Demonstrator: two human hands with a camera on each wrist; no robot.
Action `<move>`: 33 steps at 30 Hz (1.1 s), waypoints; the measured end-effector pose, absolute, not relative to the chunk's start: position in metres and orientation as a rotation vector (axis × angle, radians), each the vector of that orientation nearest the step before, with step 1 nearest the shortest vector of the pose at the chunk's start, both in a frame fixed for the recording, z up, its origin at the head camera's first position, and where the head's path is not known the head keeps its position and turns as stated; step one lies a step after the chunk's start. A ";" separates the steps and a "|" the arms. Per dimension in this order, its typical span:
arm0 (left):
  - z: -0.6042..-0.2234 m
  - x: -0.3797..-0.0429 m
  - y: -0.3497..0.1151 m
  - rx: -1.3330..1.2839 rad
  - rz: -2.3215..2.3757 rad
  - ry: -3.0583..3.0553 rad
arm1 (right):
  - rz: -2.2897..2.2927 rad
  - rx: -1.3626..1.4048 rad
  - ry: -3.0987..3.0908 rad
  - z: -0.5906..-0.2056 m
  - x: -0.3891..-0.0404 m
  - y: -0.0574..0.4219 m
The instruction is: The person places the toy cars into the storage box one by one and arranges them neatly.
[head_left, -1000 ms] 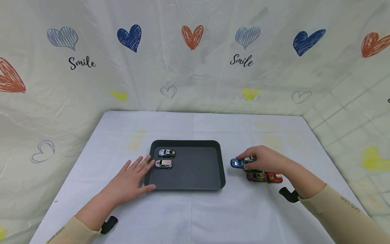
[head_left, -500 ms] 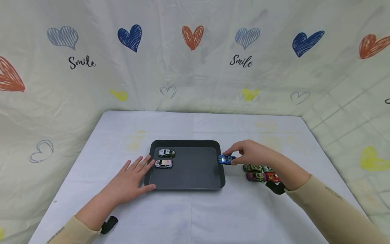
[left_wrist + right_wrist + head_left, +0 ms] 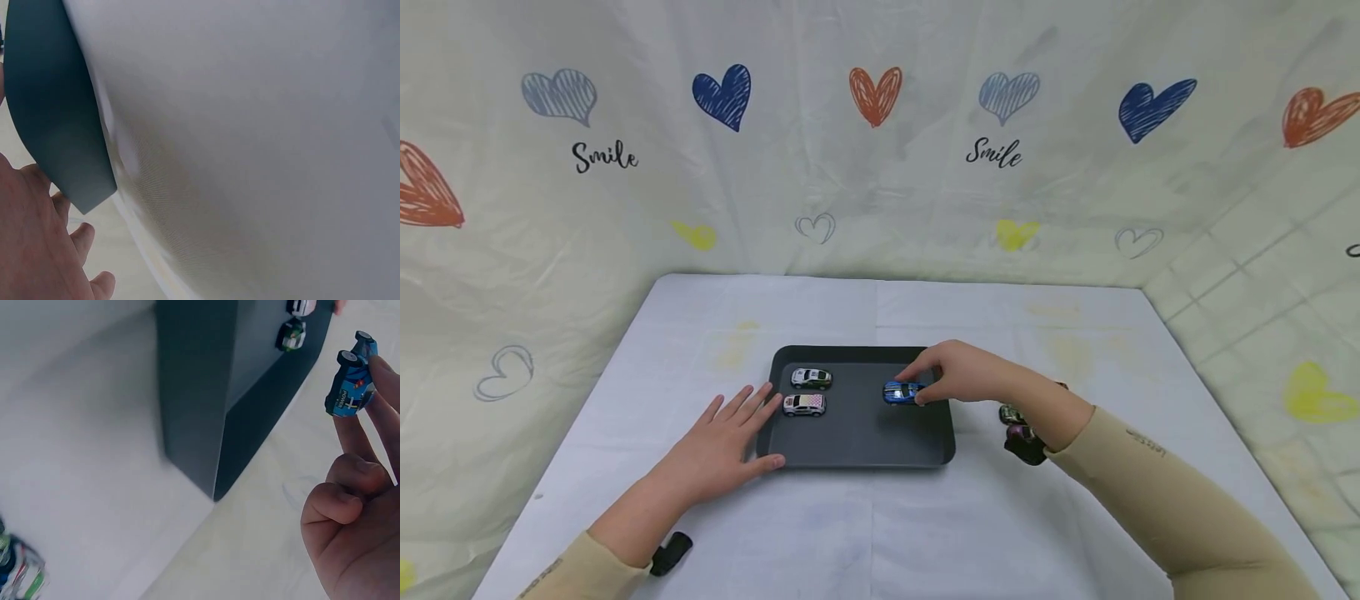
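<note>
My right hand (image 3: 962, 372) pinches a blue toy car (image 3: 900, 392) between thumb and finger, above the right half of a dark grey tray (image 3: 857, 457). In the right wrist view the blue car (image 3: 353, 381) is held clear of the tray's wall. My left hand (image 3: 718, 450) rests with spread, straight fingers at the tray's left edge; the left wrist view has its fingers against the tray's outer side. Inside the tray, at the left, a white-and-black toy car (image 3: 811, 378) stands behind a white-and-pink toy car (image 3: 803, 405).
On the white-covered table (image 3: 880, 533), right of the tray, a green toy car (image 3: 1011, 414) and a purple toy car (image 3: 1019, 432) show partly behind my right forearm. Others there are mostly hidden. A cloth backdrop (image 3: 880, 183) with printed hearts hangs behind the table.
My right hand has carried the blue car leftward from the group of cars, over the tray's right rim, to above the tray's inside. The left hand has stayed in place.
</note>
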State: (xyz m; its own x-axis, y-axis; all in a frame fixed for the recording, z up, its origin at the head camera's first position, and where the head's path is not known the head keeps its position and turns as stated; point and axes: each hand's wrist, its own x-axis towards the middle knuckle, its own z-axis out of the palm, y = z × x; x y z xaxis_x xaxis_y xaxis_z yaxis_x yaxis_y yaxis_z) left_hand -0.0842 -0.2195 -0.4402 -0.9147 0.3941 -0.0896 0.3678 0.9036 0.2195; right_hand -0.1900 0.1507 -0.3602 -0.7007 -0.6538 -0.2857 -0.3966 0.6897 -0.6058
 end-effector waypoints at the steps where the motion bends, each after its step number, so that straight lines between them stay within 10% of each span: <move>1: -0.440 -0.084 -0.220 0.589 0.298 2.937 | -0.713 -0.814 2.408 -0.361 -0.191 0.145; 33: -0.442 -0.085 -0.220 0.583 0.249 2.939 | -0.396 -1.044 2.340 -0.398 -0.185 0.022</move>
